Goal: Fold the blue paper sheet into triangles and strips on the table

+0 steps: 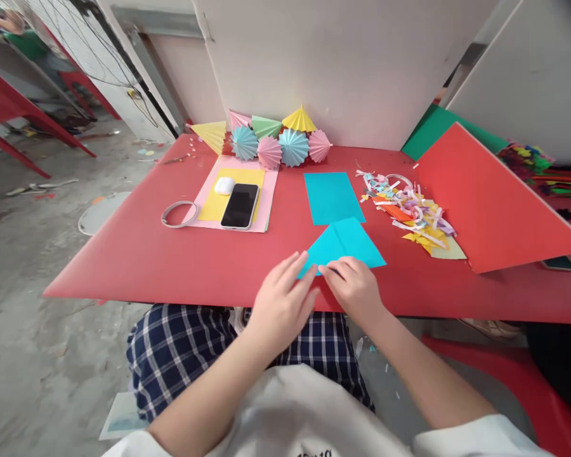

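A folded turquoise paper (345,244) lies on the red table (171,260) near its front edge. My left hand (280,304) rests flat beside the paper's left corner, fingers stretched and touching its tip. My right hand (354,285) pinches the near corner of the same paper with curled fingers. A second, flat turquoise sheet (332,197) lies just behind the folded one.
Several folded paper fans (276,143) stand at the back by the white wall. A black phone (240,205) and white earbud case (224,185) lie on yellow and pink sheets; a tape ring (178,214) sits left. Paper scraps (409,209) and a red board (485,200) are right.
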`<state>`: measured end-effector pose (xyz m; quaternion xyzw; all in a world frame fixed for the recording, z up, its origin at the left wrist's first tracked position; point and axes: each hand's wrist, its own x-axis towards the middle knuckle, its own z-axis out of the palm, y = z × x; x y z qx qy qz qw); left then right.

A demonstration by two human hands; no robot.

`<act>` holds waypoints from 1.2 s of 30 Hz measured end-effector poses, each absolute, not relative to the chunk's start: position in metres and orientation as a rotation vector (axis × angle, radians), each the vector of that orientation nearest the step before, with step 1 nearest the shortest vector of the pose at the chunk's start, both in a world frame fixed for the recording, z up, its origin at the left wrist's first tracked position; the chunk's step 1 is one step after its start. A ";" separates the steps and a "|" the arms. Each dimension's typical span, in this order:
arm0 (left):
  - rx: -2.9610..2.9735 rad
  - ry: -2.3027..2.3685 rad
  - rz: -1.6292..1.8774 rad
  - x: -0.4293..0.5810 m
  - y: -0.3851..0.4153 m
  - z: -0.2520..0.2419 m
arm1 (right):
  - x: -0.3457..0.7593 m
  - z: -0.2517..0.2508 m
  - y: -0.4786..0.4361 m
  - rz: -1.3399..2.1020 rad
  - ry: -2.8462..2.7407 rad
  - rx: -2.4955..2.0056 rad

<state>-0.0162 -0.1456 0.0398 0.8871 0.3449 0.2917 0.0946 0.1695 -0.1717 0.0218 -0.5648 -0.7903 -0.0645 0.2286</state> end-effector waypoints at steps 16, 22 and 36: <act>2.819 1.022 0.292 -0.009 -0.159 -0.014 | 0.213 0.010 -0.117 1.252 -0.986 -1.500; 2.833 1.014 0.294 -0.008 -0.160 -0.015 | 0.205 0.012 -0.107 1.254 -0.851 -1.508; 2.820 1.077 0.253 -0.018 -0.127 -0.005 | 0.200 0.003 -0.117 1.058 -1.643 -1.797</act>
